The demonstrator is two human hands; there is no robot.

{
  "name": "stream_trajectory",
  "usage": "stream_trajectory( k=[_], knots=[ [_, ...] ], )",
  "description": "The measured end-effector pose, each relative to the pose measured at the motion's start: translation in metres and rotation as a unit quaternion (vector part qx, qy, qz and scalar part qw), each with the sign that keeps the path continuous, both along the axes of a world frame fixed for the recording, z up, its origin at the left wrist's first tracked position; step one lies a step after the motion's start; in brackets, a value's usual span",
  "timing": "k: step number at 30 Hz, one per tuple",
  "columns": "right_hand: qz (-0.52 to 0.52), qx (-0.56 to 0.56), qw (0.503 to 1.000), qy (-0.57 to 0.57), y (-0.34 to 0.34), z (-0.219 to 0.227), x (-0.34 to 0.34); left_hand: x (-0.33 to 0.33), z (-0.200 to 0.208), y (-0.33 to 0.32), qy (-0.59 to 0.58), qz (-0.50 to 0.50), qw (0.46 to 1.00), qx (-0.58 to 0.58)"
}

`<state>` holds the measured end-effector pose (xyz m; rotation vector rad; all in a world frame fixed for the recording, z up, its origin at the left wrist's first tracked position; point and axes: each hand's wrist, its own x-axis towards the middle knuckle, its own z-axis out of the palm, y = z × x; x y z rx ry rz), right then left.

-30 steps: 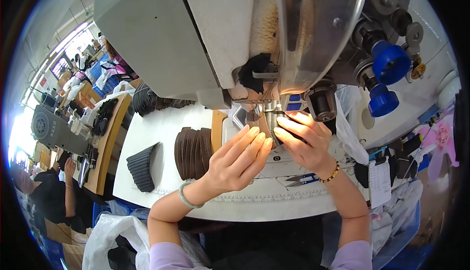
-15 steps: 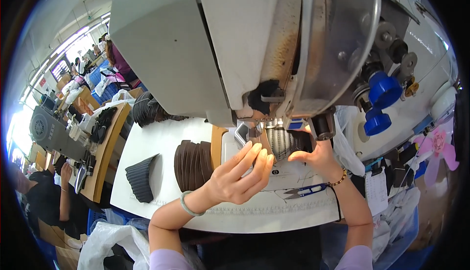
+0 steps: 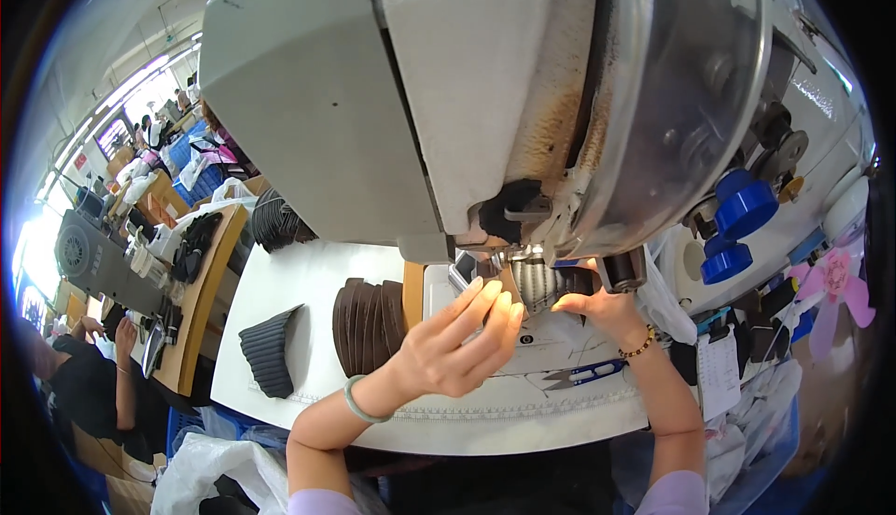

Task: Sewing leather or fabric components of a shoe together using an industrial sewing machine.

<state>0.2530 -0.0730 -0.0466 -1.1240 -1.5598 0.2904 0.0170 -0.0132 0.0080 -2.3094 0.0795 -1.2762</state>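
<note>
Under the head of a grey sewing machine (image 3: pixel 317 104) lies a dark ribbed fabric piece (image 3: pixel 544 284), with light shine on its ribs. My right hand (image 3: pixel 611 314) grips its right side, thumb on top and the other fingers mostly hidden behind. A brown strip (image 3: pixel 512 293) runs along the piece's left edge. Beside that strip, my left hand (image 3: pixel 457 342) is closed in a pinch, its fingertips just in front of the needle area. What the pinch holds is hidden. Left of this hand stands a stack of brown ribbed pieces (image 3: pixel 367 327).
A single dark ribbed piece (image 3: pixel 269 349) lies at the table's left. Blue-handled thread snips (image 3: pixel 585 374) rest near my right wrist. Blue knobs (image 3: pixel 744 205) jut from the machine's right. A pink fan (image 3: pixel 833 282) stands far right. A co-worker (image 3: pixel 89 384) sits at left.
The view has shifted, so the machine head looks larger and further right. Both hands keep nearly the same hold; the ribbed piece shows slightly more to the right of the needle area.
</note>
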Motion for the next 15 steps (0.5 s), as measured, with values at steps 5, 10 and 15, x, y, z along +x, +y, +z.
stream_trajectory(
  k=[5, 10, 15],
  knots=[
    [-0.048, 0.012, 0.999, -0.022, -0.003, 0.002, 0.000, 0.000, -0.002, 0.009, -0.031, -0.035, 0.997, -0.060],
    [-0.046, 0.012, 0.999, -0.025, -0.003, 0.009, -0.004, 0.000, 0.000, 0.010, -0.028, -0.029, 0.997, -0.072],
    [-0.077, 0.042, 0.994, -0.064, -0.002, 0.003, -0.005, -0.003, -0.004, 0.019, -0.026, -0.030, 0.994, -0.103]
  ],
)
